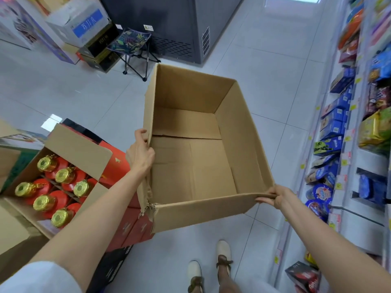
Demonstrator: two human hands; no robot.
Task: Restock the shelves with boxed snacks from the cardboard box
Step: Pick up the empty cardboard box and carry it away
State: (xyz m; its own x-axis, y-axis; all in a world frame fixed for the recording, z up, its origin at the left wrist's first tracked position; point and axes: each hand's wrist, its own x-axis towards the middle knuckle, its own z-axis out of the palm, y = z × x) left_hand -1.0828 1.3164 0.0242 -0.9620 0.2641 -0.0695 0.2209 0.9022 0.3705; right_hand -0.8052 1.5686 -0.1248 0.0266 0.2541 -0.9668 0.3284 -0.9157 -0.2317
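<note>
A large brown cardboard box (239, 132) hangs open-topped in front of me above the floor, and its inside holds nothing. My left hand (140, 151) grips the box's left wall, fingers curled over the rim. My right hand (275, 194) pinches the near right corner of the rim. The near left corner of the box is torn. Shelves (347, 153) along the right carry blue boxed snacks (335, 123) and bagged snacks.
At my left stands an open carton of red bottles with gold caps (53, 187) on red boxes. A folding stool (132, 47) and a dark grey freezer cabinet (173, 24) stand ahead, with stacked cartons (80, 24) at the far left. My feet (209, 269) are on the tiled floor.
</note>
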